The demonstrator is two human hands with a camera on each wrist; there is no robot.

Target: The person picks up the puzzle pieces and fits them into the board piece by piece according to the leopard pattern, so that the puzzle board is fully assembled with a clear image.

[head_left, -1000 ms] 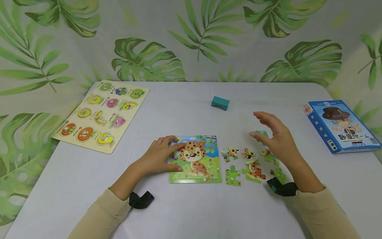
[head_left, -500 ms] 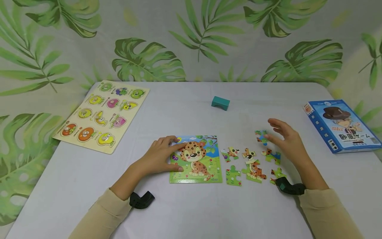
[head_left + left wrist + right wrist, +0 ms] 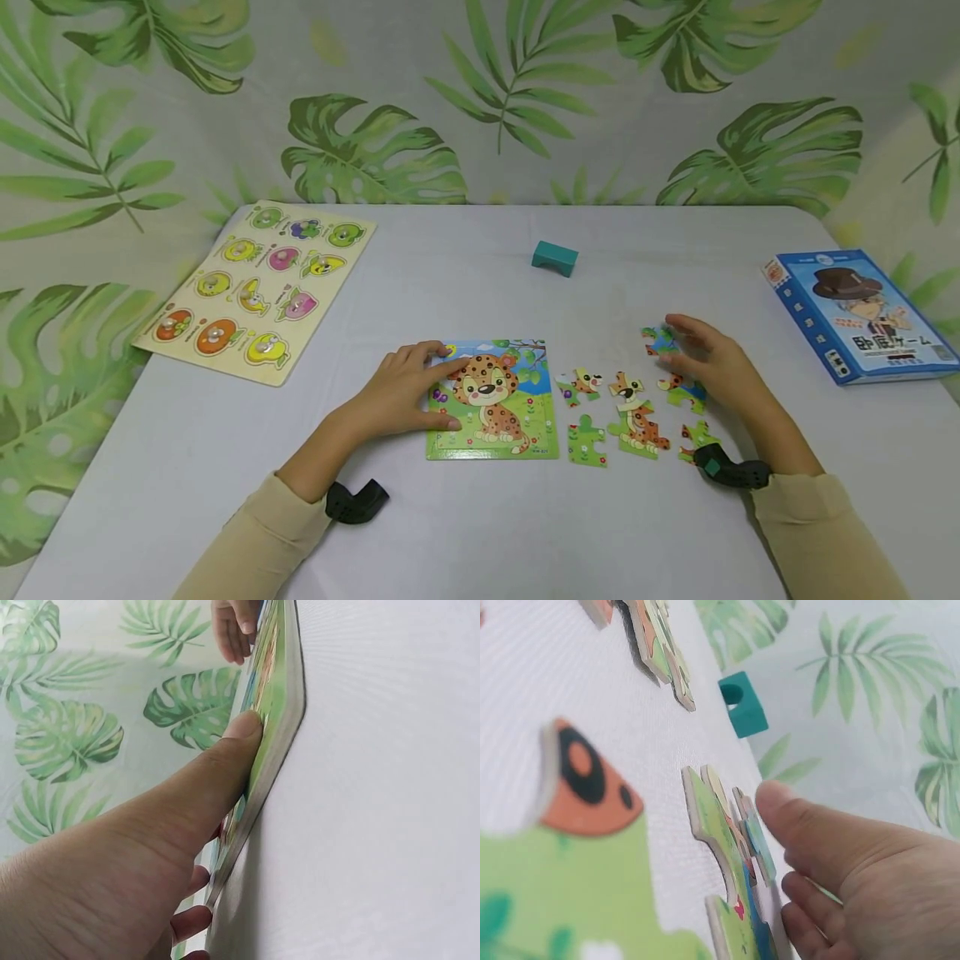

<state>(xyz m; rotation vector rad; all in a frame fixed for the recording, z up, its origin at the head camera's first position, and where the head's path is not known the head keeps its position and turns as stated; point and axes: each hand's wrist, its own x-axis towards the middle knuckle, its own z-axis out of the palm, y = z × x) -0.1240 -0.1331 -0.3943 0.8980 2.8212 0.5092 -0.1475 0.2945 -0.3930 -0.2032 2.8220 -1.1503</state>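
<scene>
My left hand (image 3: 393, 392) rests over the left side of a square leopard jigsaw board (image 3: 495, 421). Its thumb (image 3: 217, 772) lies on the printed face, while the other fingertips are at the board's edge in the left wrist view. To the right, my right hand (image 3: 712, 367) hovers beside loose puzzle pieces with thumb and fingers apart. Closest to its fingertips is a blue and green piece (image 3: 656, 339); below that, a leopard-patterned piece (image 3: 678, 385) is partly covered by the hand. Nothing shows between the right thumb and fingers.
Other pieces lie between board and right hand, including a green corner piece (image 3: 585, 446) and a leopard body piece (image 3: 642, 433). A teal arch block (image 3: 554, 258) stands behind. A fruit peg puzzle (image 3: 258, 287) lies at left, a blue game box (image 3: 862, 317) at right.
My right hand moves right from above the pieces, then comes down slightly toward the blue and green piece. My left hand stays on the board.
</scene>
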